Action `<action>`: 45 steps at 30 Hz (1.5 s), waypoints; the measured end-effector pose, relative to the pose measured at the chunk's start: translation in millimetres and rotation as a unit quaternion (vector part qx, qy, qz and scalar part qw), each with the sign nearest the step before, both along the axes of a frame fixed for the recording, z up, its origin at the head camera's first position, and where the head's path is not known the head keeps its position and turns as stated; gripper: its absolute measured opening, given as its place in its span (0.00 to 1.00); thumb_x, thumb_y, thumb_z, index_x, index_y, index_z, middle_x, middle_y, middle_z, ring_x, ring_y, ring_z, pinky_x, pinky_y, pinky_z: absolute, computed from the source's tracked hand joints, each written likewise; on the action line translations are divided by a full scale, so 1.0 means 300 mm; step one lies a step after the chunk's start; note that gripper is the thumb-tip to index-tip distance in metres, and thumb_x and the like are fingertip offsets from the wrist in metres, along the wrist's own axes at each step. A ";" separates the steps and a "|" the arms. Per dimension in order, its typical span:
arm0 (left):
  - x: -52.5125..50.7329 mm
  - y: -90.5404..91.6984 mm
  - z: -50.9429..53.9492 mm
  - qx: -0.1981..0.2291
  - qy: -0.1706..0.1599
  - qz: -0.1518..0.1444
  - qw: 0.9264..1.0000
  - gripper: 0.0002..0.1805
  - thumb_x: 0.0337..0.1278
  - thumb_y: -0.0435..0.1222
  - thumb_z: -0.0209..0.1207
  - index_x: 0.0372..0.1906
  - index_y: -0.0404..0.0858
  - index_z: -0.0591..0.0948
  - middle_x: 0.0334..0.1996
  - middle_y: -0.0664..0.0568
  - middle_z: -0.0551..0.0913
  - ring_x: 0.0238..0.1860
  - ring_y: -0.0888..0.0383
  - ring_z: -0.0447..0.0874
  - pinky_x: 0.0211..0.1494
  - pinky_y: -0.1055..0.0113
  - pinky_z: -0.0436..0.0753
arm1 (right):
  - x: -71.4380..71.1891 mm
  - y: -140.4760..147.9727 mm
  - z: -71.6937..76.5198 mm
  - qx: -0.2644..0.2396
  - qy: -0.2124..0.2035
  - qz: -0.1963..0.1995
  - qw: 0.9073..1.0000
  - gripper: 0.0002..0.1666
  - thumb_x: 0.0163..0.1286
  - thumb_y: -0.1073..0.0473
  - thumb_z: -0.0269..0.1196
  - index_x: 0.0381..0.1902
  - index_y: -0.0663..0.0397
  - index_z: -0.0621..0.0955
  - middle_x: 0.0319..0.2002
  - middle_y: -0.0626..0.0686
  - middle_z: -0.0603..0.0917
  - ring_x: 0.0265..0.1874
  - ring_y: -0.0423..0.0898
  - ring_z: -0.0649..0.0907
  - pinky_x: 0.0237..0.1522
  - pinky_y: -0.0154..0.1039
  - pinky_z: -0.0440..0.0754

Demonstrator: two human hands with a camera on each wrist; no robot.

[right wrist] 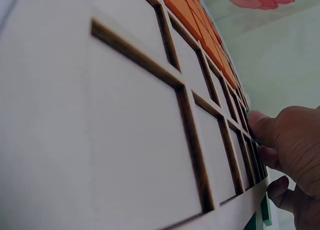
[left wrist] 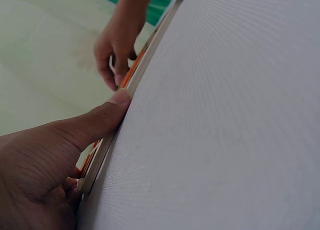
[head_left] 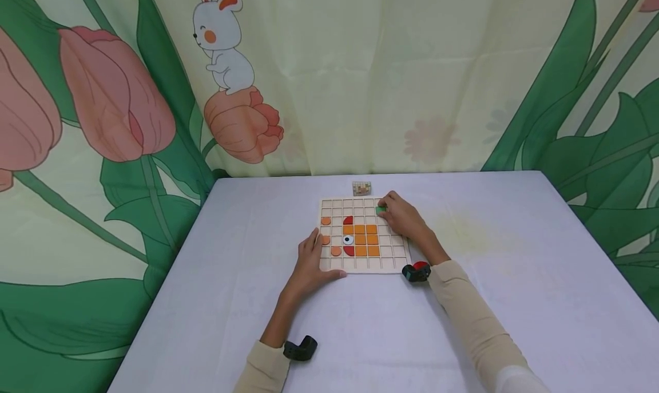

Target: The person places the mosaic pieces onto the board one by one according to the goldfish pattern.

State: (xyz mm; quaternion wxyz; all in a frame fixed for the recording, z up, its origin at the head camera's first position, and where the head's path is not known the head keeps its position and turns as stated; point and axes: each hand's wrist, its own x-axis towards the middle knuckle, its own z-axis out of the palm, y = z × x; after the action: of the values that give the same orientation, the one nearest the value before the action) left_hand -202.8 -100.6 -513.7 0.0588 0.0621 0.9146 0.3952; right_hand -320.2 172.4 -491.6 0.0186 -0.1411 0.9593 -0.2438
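Note:
A pale wooden grid board (head_left: pixel 393 262) lies on the table. Orange square tiles (head_left: pixel 366 239), red rounded tiles (head_left: pixel 348 250), peach round tiles (head_left: pixel 336 250) and an eye tile (head_left: pixel 348 239) sit in its cells. My left hand (head_left: pixel 310 264) holds the board's near left corner, thumb on the front edge and fingers along the left side. In the left wrist view that thumb (left wrist: pixel 102 117) presses the rim. At the upper right cells, my right hand (head_left: pixel 404 217) pinches a green tile (head_left: pixel 381 209). Its fingertips partly hide the tile.
Just behind the board stands a small clear box (head_left: pixel 362 188) with tiny pieces in it. A white cloth covers the table (head_left: pixel 206 301). Behind it hangs a printed curtain (head_left: pixel 360 84). Black wrist devices (head_left: pixel 301 348) sit on both arms.

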 end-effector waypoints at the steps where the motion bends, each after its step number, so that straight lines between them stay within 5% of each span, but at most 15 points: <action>1: -0.001 0.000 0.000 -0.001 0.001 -0.001 1.000 0.67 0.48 0.50 0.81 0.86 0.36 0.53 0.88 0.42 0.46 0.84 0.39 0.47 0.81 0.41 0.68 | 0.000 0.001 0.002 0.000 0.002 0.002 1.000 0.20 0.82 0.57 0.61 0.63 0.65 0.79 0.62 0.61 0.77 0.53 0.54 0.80 0.65 0.53 0.82; 29: -0.006 0.000 -0.001 -0.005 0.001 -0.009 1.000 0.67 0.48 0.51 0.81 0.86 0.36 0.53 0.88 0.43 0.46 0.84 0.39 0.48 0.81 0.42 0.68 | 0.014 0.035 0.015 -0.031 0.000 0.012 0.999 0.24 0.81 0.61 0.61 0.68 0.69 0.76 0.65 0.64 0.77 0.63 0.59 0.80 0.71 0.57 0.78; 45: 0.001 -0.002 0.003 0.003 0.001 -0.004 1.000 0.67 0.48 0.50 0.81 0.86 0.35 0.53 0.88 0.43 0.46 0.84 0.40 0.47 0.81 0.42 0.68 | 0.052 0.160 0.007 -0.048 -0.017 -0.044 0.998 0.26 0.80 0.61 0.62 0.70 0.68 0.75 0.67 0.66 0.75 0.60 0.60 0.78 0.68 0.57 0.81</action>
State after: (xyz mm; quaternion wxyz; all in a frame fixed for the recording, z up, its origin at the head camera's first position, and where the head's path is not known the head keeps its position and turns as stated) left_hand -202.5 -101.3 -512.9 0.0589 0.0662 0.9132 0.3977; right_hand -304.8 220.5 -489.5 0.0171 -0.0952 0.9513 -0.2928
